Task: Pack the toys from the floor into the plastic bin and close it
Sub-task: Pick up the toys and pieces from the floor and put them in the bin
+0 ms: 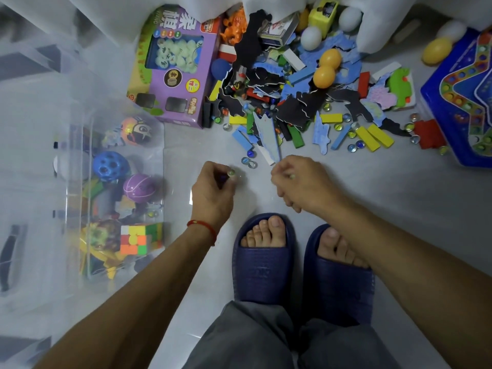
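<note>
— Slippers (300,265) sit nearest; what's at the far left?
— That's the plastic bin (80,198), part-filled, its lid not on. Beside it the left hand (213,193) pinches a greenish marble (231,172), and the right hand (300,182) pinches another.
— And the toys (292,89)?
— Heaped on the floor beyond the hands.
— Risk?
— Small round marbles could slip from a fingertip pinch and roll off.

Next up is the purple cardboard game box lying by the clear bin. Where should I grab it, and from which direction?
Take the purple cardboard game box across its narrow width at the near end, one of the hands on each long side, coming from above. It lies flat with its window face up, and the near end by the clear plastic bin looks free; the far end and right side crowd against the toy pile.
</note>
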The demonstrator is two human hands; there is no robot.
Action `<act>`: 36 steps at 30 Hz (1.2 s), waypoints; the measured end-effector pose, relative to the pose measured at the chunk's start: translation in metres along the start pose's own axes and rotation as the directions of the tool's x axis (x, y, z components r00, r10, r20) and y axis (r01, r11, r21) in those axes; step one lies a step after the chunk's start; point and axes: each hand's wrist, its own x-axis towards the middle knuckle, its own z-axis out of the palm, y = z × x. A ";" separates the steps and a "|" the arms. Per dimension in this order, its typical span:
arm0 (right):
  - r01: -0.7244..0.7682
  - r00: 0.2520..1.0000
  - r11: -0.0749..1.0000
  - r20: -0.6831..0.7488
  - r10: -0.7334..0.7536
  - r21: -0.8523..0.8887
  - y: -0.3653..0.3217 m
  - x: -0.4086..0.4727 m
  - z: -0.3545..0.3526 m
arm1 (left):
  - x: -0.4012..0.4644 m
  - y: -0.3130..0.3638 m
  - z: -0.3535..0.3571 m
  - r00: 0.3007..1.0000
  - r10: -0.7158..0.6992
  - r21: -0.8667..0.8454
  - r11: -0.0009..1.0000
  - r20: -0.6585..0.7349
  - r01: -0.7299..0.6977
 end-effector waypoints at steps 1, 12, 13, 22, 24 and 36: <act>-0.095 0.995 0.962 0.029 0.091 0.257 -0.002 -0.003 -0.003 | -0.001 0.004 -0.003 0.992 -0.113 -0.241 0.963 0.051 0.121; 0.331 0.916 0.810 -0.040 -0.398 -0.484 -0.016 0.024 0.019 | 0.010 0.030 -0.037 0.764 0.044 -0.747 0.254 0.644 0.615; 0.364 0.884 0.704 -0.012 -0.467 -0.609 -0.016 0.028 0.025 | 0.014 0.033 -0.037 0.771 0.010 -0.740 0.291 0.637 0.607; 0.307 0.852 0.365 0.083 -0.516 -0.879 -0.009 0.048 0.045 | 0.053 0.032 -0.012 0.973 0.049 0.292 0.950 0.224 -0.115; 0.294 0.858 0.346 0.086 -0.506 -0.891 -0.012 0.047 0.045 | 0.051 0.031 -0.006 0.952 0.190 0.348 0.899 0.239 -0.267; 0.260 0.930 0.387 0.121 -0.348 -0.885 -0.029 0.028 0.034 | 0.041 0.011 0.008 0.766 0.443 0.382 0.680 0.466 -0.626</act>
